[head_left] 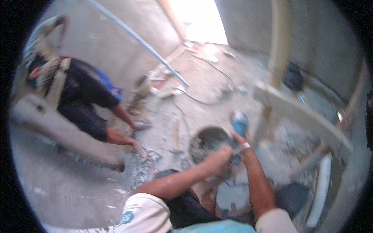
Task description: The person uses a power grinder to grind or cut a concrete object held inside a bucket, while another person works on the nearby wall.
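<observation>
In the middle of the lower view, my right hand (241,143) is closed around a blue power tool (239,122), held over the right side of a round bucket (204,143) with grey material inside. My left hand (221,157) is closed just below and left of my right one, at the tool's lower part; exactly what its fingers grip is blurred. A short wooden-handled tool (176,132) lies on the floor left of the bucket.
A co-worker (83,89) in dark shorts stands at the left. A pale blue pipe (136,35) leans diagonally, cables (202,101) and debris lie on the floor, and timber posts (278,46) with a crossboard (303,112) stand at the right. A bright doorway (202,21) is at the back.
</observation>
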